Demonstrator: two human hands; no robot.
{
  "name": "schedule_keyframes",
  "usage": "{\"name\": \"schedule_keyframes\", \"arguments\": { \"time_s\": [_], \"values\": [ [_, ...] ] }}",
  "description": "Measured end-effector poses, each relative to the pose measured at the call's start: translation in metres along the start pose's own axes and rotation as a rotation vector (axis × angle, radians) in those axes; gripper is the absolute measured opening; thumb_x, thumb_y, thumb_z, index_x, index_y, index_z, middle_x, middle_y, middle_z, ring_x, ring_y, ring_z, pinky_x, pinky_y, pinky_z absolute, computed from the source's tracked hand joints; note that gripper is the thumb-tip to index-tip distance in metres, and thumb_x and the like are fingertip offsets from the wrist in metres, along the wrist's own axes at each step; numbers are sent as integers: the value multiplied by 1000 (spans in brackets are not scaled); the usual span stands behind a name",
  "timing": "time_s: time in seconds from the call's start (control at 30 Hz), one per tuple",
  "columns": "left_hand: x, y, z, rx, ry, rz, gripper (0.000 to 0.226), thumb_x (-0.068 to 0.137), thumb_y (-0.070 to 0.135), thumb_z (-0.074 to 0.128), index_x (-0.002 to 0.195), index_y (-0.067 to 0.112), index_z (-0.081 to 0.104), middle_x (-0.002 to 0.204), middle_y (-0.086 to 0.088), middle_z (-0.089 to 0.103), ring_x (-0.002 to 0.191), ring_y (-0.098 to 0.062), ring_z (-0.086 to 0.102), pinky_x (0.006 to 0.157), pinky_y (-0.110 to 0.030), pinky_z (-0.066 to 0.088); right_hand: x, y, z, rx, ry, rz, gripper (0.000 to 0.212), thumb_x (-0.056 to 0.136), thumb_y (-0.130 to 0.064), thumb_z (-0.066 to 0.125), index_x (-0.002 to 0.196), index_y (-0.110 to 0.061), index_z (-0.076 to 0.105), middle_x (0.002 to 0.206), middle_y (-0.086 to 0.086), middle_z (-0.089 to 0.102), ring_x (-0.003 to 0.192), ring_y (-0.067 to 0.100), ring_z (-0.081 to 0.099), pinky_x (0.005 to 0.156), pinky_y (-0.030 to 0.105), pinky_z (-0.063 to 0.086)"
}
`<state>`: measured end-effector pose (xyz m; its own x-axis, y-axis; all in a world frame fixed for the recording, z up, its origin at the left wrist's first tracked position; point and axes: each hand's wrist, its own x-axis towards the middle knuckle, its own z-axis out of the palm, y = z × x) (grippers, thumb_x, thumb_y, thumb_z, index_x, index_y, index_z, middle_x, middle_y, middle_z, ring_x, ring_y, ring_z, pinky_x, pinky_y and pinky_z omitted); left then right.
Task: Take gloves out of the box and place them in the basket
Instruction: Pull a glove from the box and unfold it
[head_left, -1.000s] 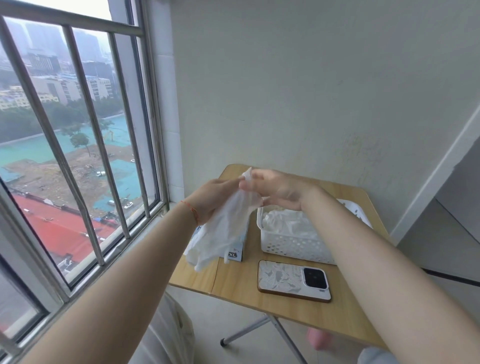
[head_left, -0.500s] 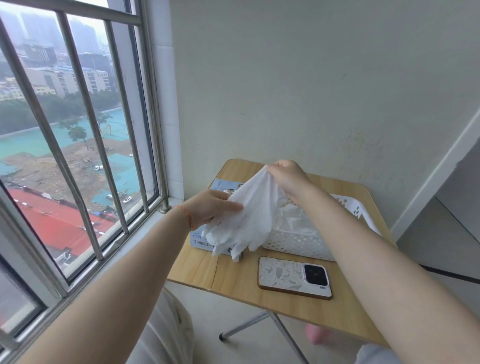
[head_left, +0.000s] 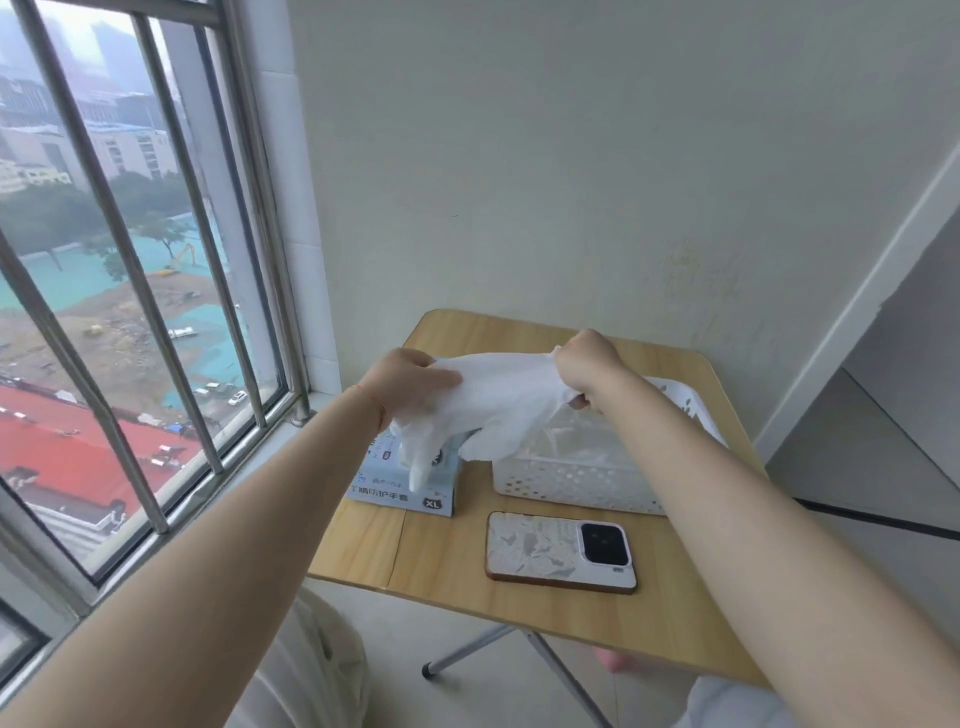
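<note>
Glove: we stretch one thin white glove (head_left: 498, 395) between gripping left hand (head_left: 410, 382) and right hand (head_left: 589, 366).
Basket: white perforated plastic basket (head_left: 571, 480) already holds several gloves.
Left: lowering this one in.

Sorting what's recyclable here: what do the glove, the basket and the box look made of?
Glove: thin, matte white film, probably nitrile or plastic; it drapes limply between both hands. Basket: white moulded plastic, judging by its perforated rigid wall. Box: printed cardboard, pale blue, with sharp folded edges.
</note>
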<state>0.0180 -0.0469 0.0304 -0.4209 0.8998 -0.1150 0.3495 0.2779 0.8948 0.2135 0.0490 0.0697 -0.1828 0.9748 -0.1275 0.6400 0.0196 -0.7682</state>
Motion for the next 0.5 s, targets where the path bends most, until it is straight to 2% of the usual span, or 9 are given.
{"name": "schedule_keyframes", "arguments": {
  "time_s": [0.07, 0.13, 0.2, 0.3, 0.43, 0.5],
  "values": [
    [9, 9, 15, 173, 9, 45, 32, 77, 37, 70, 66, 16, 49, 67, -2, 43, 62, -20, 42, 56, -25, 35, 3, 11, -11, -73, 1, 35, 15, 96, -4, 43, 86, 0, 53, 76, 18, 54, 47, 25, 51, 47, 25, 42],
    [18, 17, 29, 319, 17, 91, 32, 73, 43, 69, 67, 15, 53, 67, -2, 45, 64, -20, 43, 58, -28, 36, 6, 22, -22, -139, -13, 57, 17, 98, -5, 41, 90, 3, 53, 70, 19, 52, 37, 24, 52, 37, 16, 35],
    [26, 26, 44, 422, 26, 136, 32, 77, 42, 72, 75, 11, 62, 70, 2, 52, 68, -20, 50, 61, -29, 42, 9, 37, -32, -182, -12, 69, 17, 99, -6, 38, 98, 4, 52, 79, 18, 53, 36, 23, 52, 34, 13, 32],
    [35, 40, 67, 544, 38, 203, 33, 78, 46, 73, 84, 14, 66, 80, 3, 59, 76, -20, 57, 66, -31, 47, 15, 61, -44, -237, 28, 63, 25, 101, -10, 37, 118, 4, 49, 103, 21, 59, 46, 23, 53, 35, 15, 32],
    [39, 53, 95, 668, 82, 245, 31, 78, 50, 72, 88, 22, 64, 88, 4, 63, 77, -20, 63, 63, -30, 47, 19, 88, -56, -296, 110, 42, 33, 99, -6, 37, 131, 2, 40, 106, 17, 57, 63, 25, 55, 42, 25, 40],
    [40, 56, 109, 750, 141, 335, 25, 85, 43, 66, 101, 24, 65, 102, 3, 61, 90, -22, 62, 70, -30, 45, 19, 101, -63, -349, 160, 37, 43, 98, -4, 36, 141, 1, 32, 115, 17, 58, 75, 27, 55, 52, 32, 48]
  ]
}}
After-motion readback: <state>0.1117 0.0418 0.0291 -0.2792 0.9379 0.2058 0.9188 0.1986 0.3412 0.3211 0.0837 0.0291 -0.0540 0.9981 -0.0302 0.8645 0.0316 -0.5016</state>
